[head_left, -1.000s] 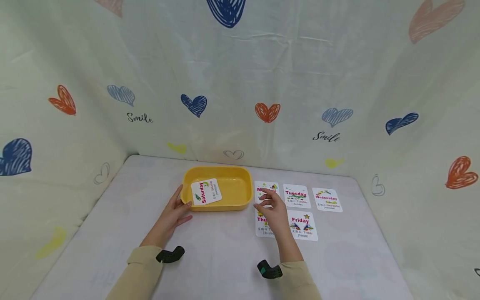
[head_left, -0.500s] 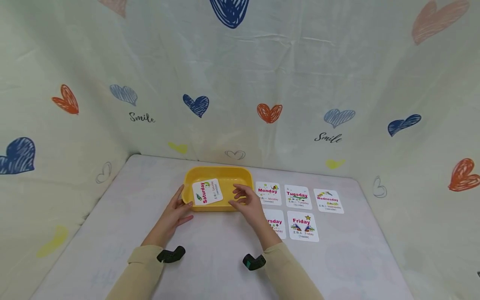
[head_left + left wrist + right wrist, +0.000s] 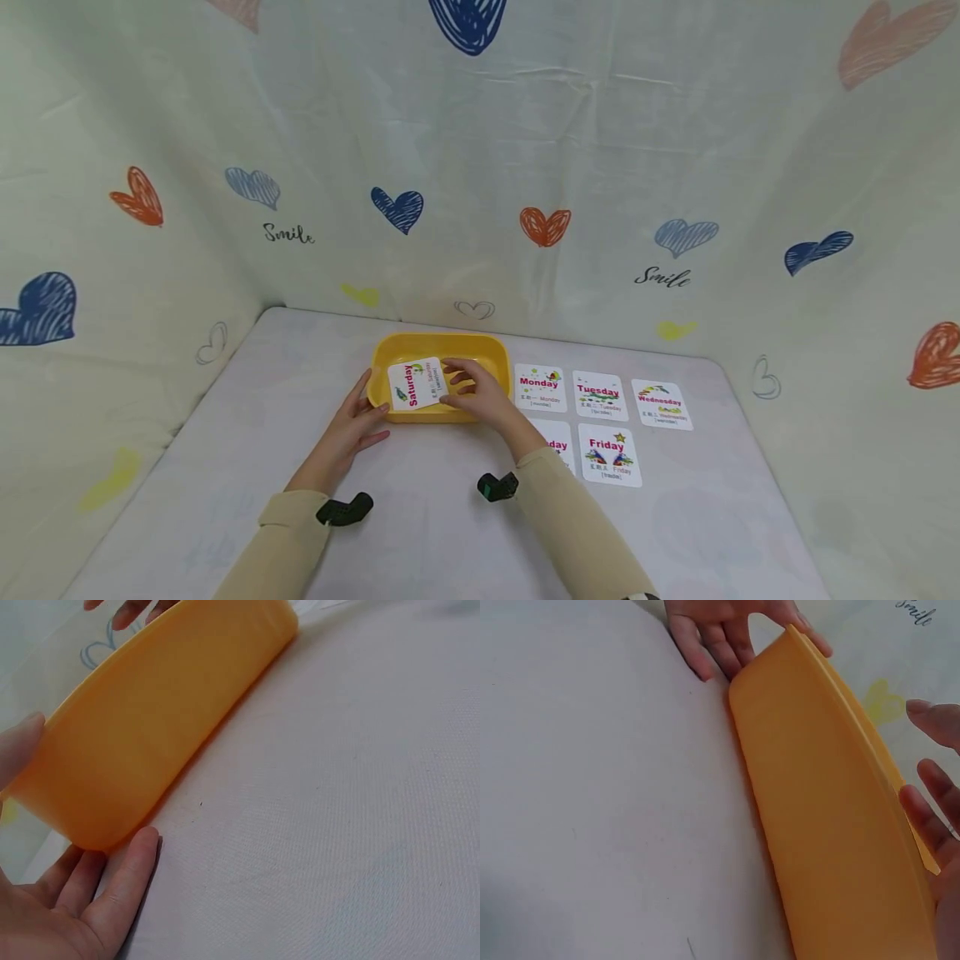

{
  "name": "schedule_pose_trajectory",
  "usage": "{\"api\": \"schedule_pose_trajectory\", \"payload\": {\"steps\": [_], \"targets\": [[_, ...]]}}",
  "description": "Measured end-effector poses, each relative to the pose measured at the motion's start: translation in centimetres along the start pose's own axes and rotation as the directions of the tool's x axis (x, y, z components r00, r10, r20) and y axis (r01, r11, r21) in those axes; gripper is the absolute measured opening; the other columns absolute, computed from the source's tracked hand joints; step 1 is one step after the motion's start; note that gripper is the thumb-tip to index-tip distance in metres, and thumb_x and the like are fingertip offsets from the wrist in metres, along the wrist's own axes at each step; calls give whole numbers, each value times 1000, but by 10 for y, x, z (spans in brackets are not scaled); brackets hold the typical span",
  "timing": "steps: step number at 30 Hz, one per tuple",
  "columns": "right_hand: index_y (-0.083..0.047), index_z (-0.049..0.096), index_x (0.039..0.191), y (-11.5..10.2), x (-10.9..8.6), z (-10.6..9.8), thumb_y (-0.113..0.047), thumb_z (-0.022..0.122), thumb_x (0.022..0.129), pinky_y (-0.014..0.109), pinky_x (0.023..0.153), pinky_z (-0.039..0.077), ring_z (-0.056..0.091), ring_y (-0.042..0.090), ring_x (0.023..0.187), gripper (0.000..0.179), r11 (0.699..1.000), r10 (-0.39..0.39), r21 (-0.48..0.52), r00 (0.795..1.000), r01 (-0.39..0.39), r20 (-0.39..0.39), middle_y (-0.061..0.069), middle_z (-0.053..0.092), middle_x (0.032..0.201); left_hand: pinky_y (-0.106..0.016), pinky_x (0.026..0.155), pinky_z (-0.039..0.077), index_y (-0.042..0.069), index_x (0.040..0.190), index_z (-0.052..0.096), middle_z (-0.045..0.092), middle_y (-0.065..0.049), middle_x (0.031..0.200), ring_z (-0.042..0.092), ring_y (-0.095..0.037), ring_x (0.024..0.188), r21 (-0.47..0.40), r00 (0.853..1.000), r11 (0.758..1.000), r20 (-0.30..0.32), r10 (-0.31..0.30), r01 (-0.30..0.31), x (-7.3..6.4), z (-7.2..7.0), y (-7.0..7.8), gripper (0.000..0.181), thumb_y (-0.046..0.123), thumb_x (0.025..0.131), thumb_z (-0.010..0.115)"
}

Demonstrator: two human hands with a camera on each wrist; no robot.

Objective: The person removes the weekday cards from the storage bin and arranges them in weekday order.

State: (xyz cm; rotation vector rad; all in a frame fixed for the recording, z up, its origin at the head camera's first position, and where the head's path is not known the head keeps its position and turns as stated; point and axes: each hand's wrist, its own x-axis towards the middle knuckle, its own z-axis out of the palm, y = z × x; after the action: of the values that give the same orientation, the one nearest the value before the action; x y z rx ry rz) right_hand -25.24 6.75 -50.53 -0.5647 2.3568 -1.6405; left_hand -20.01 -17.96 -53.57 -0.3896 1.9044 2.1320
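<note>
A yellow tray (image 3: 495, 357) lies on the table, with a white Saturday card (image 3: 411, 385) turned sideways in its left part. My left hand (image 3: 343, 437) holds the tray's left end. In the left wrist view, its fingers (image 3: 124, 889) bend at the lower corner of the tray (image 3: 172, 705), one digit up at the rim. My right hand (image 3: 480, 400) reaches over the front rim, fingertips right at the card's right edge. Thumb and fingers stand apart in the right wrist view, above the rim of the tray (image 3: 817, 787).
Right of the tray lie a Monday card (image 3: 540, 389), a Tuesday card (image 3: 601, 397) and a Wednesday card (image 3: 662, 406). A Friday card (image 3: 610, 457) sits below, beside a Thursday card (image 3: 560, 442) partly hidden by my right arm. A heart-printed curtain (image 3: 472, 150) hangs behind.
My right hand has swung left from above the Monday and Thursday cards, over the tray, to the Saturday card's edge. The left hand keeps its hold on the tray.
</note>
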Motion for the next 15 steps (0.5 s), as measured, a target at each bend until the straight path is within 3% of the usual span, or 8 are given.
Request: {"api": "schedule_pose_trajectory", "payload": {"steps": [8,15], "targets": [[-21,49,143,3,19,-5,-14,76,86,32,95,49,48,22,120,63,990,136,-54,982,-130,130,1,52,137,-43,93,52,41,156,13,29,-18,150,42,-34,129,0,1000,1000,6,13,-13,0,0,0,82,17,96,63],[-30,49,143,7,27,-4,-20,78,84,42,104,42,43,23,128,67,972,227,-101,959,-212,170,-2,45,144,-42,91,53,42,155,14,29,-17,149,43,-34,128,6,1000,1000,-11,5,-5,-1,0,-1,82,17,95,64]]}}
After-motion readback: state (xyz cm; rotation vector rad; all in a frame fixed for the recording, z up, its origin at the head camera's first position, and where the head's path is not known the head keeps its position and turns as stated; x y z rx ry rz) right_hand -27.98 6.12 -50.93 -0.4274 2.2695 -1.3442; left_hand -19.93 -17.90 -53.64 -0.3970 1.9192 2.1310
